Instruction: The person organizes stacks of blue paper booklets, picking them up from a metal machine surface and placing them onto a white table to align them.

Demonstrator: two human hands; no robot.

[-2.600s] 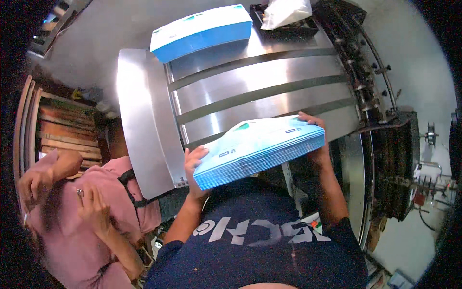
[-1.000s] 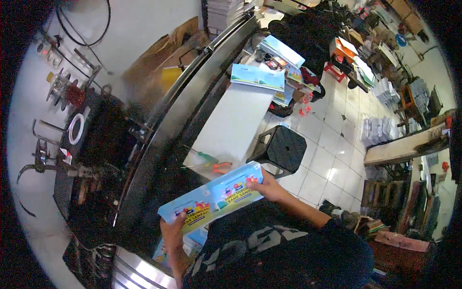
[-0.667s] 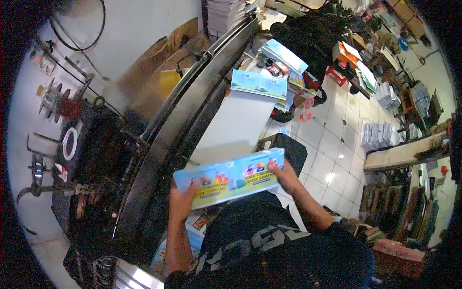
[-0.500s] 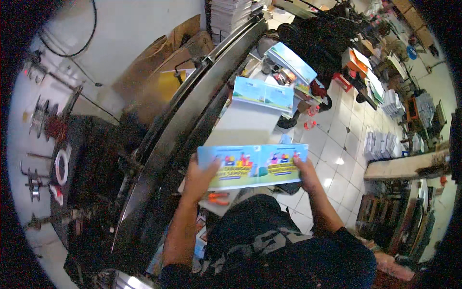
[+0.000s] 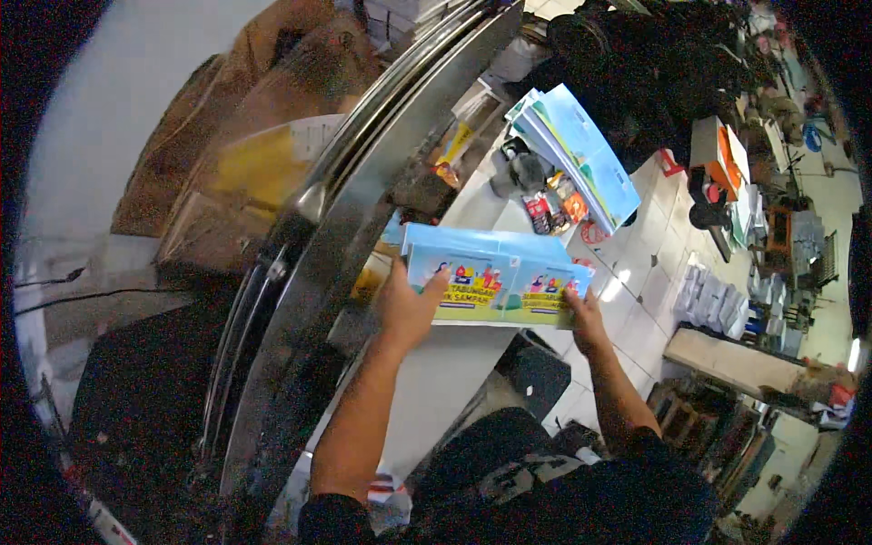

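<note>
A wide printed cover sheet (image 5: 490,277), blue and green with two cartoon panels side by side, is held level between my two hands. My left hand (image 5: 411,307) grips its left end, thumb on the printed face and fingers behind. At the right end my right hand (image 5: 588,320) pinches it the same way. Just behind its top edge shows a blue strip of another printed sheet (image 5: 481,238); I cannot tell whether the two touch. Beneath lies a pale work surface (image 5: 454,363). Farther back, a stack of similar blue sheets (image 5: 586,154) lies at an angle.
A long dark metal machine beam (image 5: 336,218) runs along my left. Dark objects (image 5: 522,173) and small colourful packets (image 5: 554,209) lie beside the angled stack. Cardboard (image 5: 218,136) leans beyond the beam. To the right are white floor tiles (image 5: 627,318) and paper bundles (image 5: 713,295).
Both hands have moved the printed cover sheet forward, over where the nearer blue sheets lay. The head view has also shifted. The hands keep their grip.
</note>
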